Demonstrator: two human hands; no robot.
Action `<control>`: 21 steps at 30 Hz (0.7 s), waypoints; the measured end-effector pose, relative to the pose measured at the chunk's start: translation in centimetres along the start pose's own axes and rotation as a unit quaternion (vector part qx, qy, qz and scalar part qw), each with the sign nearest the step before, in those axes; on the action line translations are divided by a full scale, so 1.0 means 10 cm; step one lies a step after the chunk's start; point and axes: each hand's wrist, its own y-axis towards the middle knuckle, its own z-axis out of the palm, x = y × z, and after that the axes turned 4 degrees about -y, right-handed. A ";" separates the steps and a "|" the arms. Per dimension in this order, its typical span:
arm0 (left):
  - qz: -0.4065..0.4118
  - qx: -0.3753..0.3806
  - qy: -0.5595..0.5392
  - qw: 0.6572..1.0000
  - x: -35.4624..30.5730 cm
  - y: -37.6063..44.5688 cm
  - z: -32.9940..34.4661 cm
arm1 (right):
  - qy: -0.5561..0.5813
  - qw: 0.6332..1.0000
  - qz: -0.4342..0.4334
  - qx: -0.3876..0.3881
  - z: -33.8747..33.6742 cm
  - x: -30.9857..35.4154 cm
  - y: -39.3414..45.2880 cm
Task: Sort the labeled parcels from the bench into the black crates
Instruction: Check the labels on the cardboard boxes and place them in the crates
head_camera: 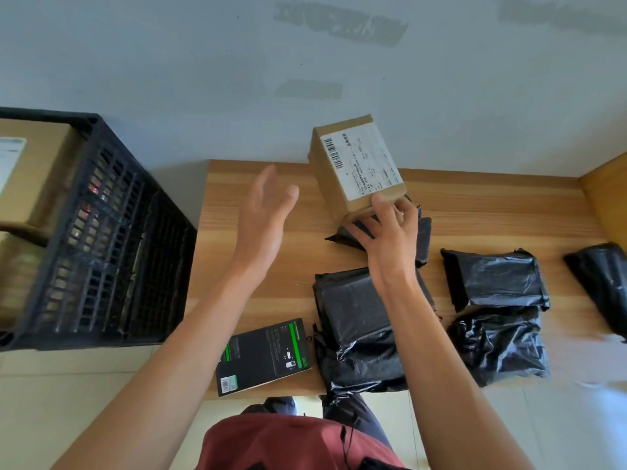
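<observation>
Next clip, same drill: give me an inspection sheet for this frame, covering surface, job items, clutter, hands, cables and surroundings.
Surface: wooden bench, against the wall.
Job items: labeled cardboard box tilted up; four black bag parcels in full view, more partly seen; flat black-green package; black crate holding boxes.
Clutter: nothing seen.
Hands: right hand grips the box's near end; left hand open, holding nothing.
Cables: thin black cord at the waist.
Surroundings: pale wall, tiled floor.

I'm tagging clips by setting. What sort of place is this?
Probably a small parcel-sorting or mailroom corner. A labelled cardboard box is held by the right hand over a wooden bench strewn with black poly mailers, beside a black crate holding boxes.
</observation>
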 end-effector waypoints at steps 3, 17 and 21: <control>-0.024 0.055 -0.046 0.997 0.05 -0.15 0.15 | 0.008 1.000 -0.005 -0.008 0.14 -0.10 -0.13; -0.008 0.078 -0.081 0.994 -0.21 -0.15 -0.07 | -0.152 0.984 -0.075 0.057 -0.08 0.17 -0.13; -0.001 0.080 -0.081 0.994 -0.31 -0.16 -0.18 | -0.208 0.961 -0.124 0.131 -0.11 0.36 -0.06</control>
